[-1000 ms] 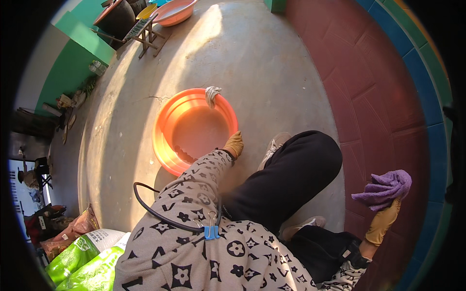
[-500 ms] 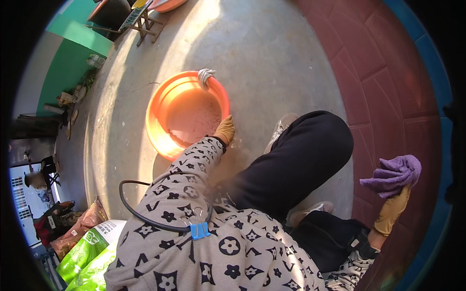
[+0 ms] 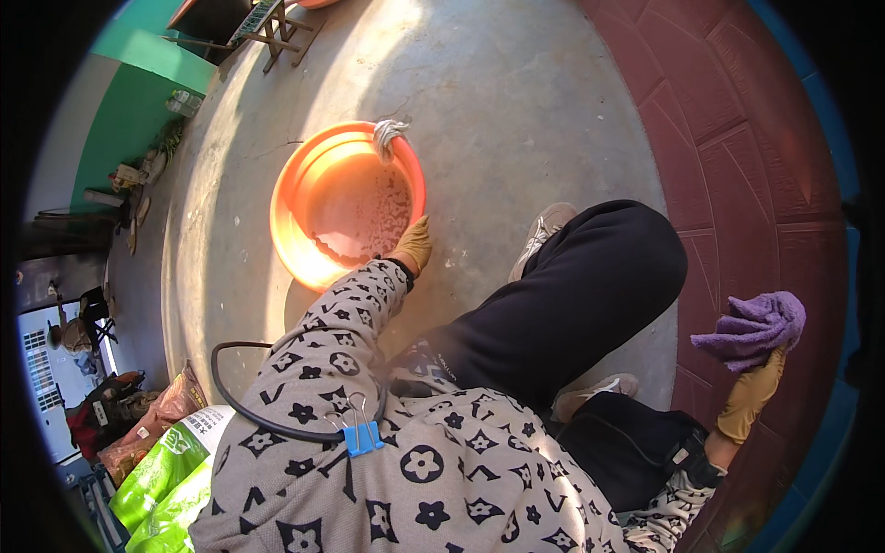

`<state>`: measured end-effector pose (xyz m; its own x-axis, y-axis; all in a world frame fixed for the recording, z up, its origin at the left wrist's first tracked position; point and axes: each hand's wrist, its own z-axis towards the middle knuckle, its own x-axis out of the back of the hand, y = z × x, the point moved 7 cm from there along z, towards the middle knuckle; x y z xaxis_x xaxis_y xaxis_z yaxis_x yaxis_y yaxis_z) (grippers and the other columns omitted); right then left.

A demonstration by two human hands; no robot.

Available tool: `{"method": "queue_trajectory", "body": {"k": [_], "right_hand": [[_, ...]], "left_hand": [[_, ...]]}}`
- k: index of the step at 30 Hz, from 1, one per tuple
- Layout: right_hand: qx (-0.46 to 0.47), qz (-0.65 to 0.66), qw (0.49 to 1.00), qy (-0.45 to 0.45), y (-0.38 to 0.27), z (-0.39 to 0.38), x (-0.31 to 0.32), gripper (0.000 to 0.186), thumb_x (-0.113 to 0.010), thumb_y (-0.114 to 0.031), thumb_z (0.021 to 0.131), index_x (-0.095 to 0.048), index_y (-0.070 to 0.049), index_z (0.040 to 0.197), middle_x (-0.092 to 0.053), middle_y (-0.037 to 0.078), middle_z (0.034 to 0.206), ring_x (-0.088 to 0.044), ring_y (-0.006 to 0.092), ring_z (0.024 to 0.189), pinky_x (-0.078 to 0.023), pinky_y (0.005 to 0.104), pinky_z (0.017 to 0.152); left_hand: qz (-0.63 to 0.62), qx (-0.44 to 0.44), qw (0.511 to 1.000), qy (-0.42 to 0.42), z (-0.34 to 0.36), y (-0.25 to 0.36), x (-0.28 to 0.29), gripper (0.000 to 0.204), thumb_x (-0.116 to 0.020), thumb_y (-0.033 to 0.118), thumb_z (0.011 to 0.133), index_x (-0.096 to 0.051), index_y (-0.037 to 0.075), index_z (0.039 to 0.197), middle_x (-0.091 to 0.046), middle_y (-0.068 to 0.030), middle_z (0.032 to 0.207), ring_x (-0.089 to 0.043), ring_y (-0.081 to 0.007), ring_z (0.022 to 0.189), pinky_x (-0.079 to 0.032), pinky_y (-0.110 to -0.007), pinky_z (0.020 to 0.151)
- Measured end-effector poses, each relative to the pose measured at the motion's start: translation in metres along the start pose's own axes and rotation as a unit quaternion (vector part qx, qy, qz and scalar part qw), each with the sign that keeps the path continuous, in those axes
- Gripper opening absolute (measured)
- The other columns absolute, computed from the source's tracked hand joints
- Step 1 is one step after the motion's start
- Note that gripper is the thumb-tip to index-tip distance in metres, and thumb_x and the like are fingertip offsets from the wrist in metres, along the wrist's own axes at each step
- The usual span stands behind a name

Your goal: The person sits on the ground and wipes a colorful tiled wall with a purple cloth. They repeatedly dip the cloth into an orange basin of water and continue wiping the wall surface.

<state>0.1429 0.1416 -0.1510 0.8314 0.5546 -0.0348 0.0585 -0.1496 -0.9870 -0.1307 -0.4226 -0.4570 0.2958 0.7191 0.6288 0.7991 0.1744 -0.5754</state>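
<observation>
An orange plastic basin (image 3: pixel 288 207) stands on the floor ahead of me, with cloudy, speckled water (image 3: pixel 355 212) in its bottom. My left hand (image 3: pixel 416 244), in a tan glove, is closed on the basin's near right rim. Over the far right part of that rim hangs a greyish-white cloth (image 3: pixel 388 138). Off to the right, my gloved right hand (image 3: pixel 751 401) grips a bunched purple cloth (image 3: pixel 751 329), held against or just over the dark red panelled surface; contact cannot be told. The fingers of this hand are partly covered by the cloth.
My bent leg (image 3: pixel 572 286) in black trousers lies between the basin and the red panelled surface (image 3: pixel 728 184). At lower left are green and white bags (image 3: pixel 166 475). A small wooden stool or chair (image 3: pixel 277 32) stands far off. A blue clip (image 3: pixel 362 439) holds a black cable.
The whole view has shifted slightly, so the basin sits a little higher and further left in the picture. Both hands keep their hold, and the water's surface pattern has changed.
</observation>
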Motion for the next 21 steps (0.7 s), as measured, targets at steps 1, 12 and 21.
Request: {"method": "queue_trajectory", "body": {"k": [1,12,21], "right_hand": [[-0.01,0.002,1.0,-0.003,0.002,0.001,-0.001,0.049,-0.039,-0.036,0.106,-0.044,-0.003,0.142,-0.059,0.016,0.128,-0.06,0.0276,0.115,-0.048,0.0408,0.101],[-0.016,-0.003,1.0,-0.001,0.002,0.006,-0.009,0.048,-0.04,-0.038,0.106,-0.05,-0.003,0.137,-0.061,0.012,0.125,-0.06,0.0226,0.112,-0.048,0.0368,0.097],[0.025,-0.017,0.999,-0.021,0.005,0.013,-0.016,0.047,-0.042,-0.037,0.106,-0.05,-0.002,0.137,-0.059,0.01,0.126,-0.057,0.0206,0.115,-0.045,0.0354,0.1]], "left_hand": [[0.013,-0.002,1.0,0.004,-0.002,0.003,-0.008,0.037,-0.048,0.022,0.087,-0.074,0.0,0.102,-0.069,-0.0205,0.111,-0.061,-0.0326,0.113,-0.025,-0.045,0.117],[0.258,-0.128,0.946,-0.149,-0.044,0.027,-0.047,0.045,-0.06,0.021,0.088,-0.062,0.002,0.129,-0.055,-0.0081,0.14,-0.047,-0.0274,0.133,-0.026,-0.046,0.118],[0.54,-0.196,0.797,-0.186,-0.111,0.032,-0.052,0.052,-0.042,0.044,0.101,-0.056,0.007,0.135,-0.057,-0.0091,0.135,-0.05,-0.0272,0.127,-0.037,-0.042,0.111]]}}
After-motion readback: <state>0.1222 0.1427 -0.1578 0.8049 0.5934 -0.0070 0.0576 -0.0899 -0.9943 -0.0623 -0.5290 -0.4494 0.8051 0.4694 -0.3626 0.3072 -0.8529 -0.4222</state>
